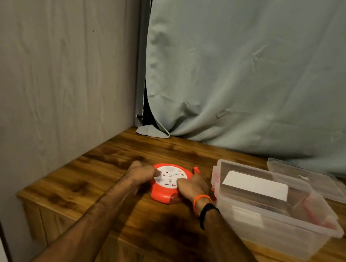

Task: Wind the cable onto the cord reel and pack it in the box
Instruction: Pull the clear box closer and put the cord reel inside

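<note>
1. The cord reel (168, 183), orange with a round white socket face, lies flat on the wooden tabletop (120, 152) between the two hands, both of which touch it.
2. The left hand (142, 174) sits at the reel's left rim, fingers curled, its thumb laid on the edge of the white face. How much of the rim the fingers wrap is hidden beneath the hand.
3. The right hand (193, 187) covers the reel's right side, fingers bent over the white face and the orange rim. Whether it grips or only presses I cannot tell, since the fingertips blur into the reel.
4. An orange wristband (200, 200) and a black band (206, 214) circle the right wrist.
5. Just beyond the right hand a small orange piece (196, 170) sticks up at the reel's far right edge; it may be the plug or the cable end, too small to make out. No loose cable can be told apart from the reel.
6. To the right of the right hand, close beside it, stands the clear plastic box (264, 235), open. Inside it lies a white flat object (255, 185) and something reddish (319, 216) against the right wall, both hazed by the plastic.
7. Beyond the box, farther from the hands, its clear lid (315, 182) rests on the tabletop, partly behind the box.
8. A pale curtain (262, 76) hangs behind the table and a grey wall (56, 60) stands to the left hand's side.
</note>
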